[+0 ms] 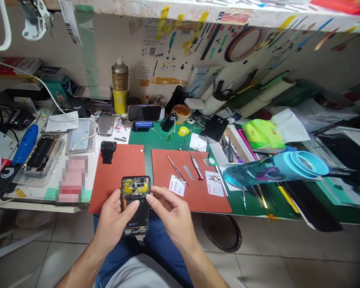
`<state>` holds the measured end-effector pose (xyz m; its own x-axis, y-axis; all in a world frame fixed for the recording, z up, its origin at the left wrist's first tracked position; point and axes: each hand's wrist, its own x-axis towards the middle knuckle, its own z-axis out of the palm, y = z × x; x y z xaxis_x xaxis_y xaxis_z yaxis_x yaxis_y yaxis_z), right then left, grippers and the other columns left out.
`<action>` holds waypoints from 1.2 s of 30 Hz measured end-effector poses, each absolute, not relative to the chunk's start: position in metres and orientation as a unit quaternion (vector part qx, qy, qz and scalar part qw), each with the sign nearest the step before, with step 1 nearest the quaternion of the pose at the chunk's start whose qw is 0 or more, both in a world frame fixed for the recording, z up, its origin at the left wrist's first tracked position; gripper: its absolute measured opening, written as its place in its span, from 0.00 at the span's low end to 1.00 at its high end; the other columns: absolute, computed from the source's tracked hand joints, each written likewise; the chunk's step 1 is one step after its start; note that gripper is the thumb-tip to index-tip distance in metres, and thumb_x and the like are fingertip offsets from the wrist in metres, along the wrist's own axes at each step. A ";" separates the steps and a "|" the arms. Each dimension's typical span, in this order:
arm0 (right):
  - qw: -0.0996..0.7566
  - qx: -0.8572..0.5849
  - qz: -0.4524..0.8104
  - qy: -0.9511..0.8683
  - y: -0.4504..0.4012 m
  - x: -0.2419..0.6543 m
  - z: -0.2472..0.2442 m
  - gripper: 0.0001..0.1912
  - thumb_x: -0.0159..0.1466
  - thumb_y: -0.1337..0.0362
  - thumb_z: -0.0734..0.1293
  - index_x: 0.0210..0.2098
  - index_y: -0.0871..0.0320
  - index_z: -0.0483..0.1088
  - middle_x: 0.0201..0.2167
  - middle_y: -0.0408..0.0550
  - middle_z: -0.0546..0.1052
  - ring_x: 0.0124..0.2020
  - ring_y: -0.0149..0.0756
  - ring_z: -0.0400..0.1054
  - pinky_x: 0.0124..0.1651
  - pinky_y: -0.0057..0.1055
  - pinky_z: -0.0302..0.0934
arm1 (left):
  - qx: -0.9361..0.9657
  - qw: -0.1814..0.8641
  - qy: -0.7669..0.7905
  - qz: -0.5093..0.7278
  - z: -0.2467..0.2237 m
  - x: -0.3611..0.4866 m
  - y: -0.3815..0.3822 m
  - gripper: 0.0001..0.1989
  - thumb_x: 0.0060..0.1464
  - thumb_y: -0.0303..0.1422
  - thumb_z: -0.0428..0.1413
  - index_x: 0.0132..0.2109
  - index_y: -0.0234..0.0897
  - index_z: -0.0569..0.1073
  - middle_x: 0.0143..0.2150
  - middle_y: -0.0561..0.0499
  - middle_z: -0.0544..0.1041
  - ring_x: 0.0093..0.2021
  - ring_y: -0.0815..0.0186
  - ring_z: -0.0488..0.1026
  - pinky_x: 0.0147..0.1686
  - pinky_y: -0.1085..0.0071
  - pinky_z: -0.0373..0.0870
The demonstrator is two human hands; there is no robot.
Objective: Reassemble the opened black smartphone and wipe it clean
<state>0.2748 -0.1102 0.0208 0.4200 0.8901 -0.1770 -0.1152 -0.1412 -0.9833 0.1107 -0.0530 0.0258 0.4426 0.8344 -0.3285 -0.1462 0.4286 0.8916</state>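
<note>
An opened smartphone (136, 218), its yellow-patched board and black battery exposed, is held upright over my lap at the bench edge. My left hand (115, 218) grips its left side, with the thumb lying across the battery. On the right side, my right hand (169, 212) has its thumb and fingers closed on the phone's edge near the board. Beyond the phone, a small black part with a camera ring (108, 152) rests on the left red mat (120, 168). Tweezers (177, 170), a screwdriver (197, 166) and two printed cards (214, 184) lie on the right red mat (165, 160).
A blue water bottle (255, 172) lies at the right, by a box of tools (243, 149) and a green tissue pack (262, 134). A spray can (120, 86) and a propped phone (144, 113) stand behind. Another opened phone (42, 154) sits left. A shelf (192, 12) overhangs the bench.
</note>
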 end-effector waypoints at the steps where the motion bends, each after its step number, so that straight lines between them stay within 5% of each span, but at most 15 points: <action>1: 0.575 -0.613 0.433 -0.327 -0.108 0.275 0.022 0.13 0.65 0.52 0.77 0.42 0.53 0.85 0.36 0.48 0.81 0.37 0.40 0.74 0.42 0.34 0.70 | 0.429 0.729 0.420 0.329 0.027 0.112 -0.054 0.21 0.59 0.44 0.70 0.54 0.38 0.79 0.50 0.43 0.86 0.49 0.54 0.83 0.52 0.59 0.80; 7: 0.564 -0.616 0.427 -0.346 -0.106 0.275 0.025 0.09 0.65 0.55 0.77 0.37 0.54 0.85 0.31 0.45 0.74 0.32 0.37 0.66 0.35 0.33 0.63 | 0.462 0.683 0.452 0.339 0.030 0.120 -0.055 0.22 0.59 0.48 0.69 0.51 0.37 0.82 0.46 0.44 0.86 0.47 0.53 0.83 0.50 0.59 0.80; 36: 0.575 -0.625 0.355 -0.390 -0.117 0.273 0.039 0.04 0.66 0.62 0.77 0.41 0.52 0.85 0.32 0.43 0.77 0.32 0.34 0.70 0.36 0.29 0.67 | 0.561 0.590 0.481 0.324 0.021 0.114 -0.071 0.16 0.66 0.45 0.62 0.52 0.38 0.81 0.47 0.48 0.86 0.46 0.59 0.83 0.49 0.69 0.80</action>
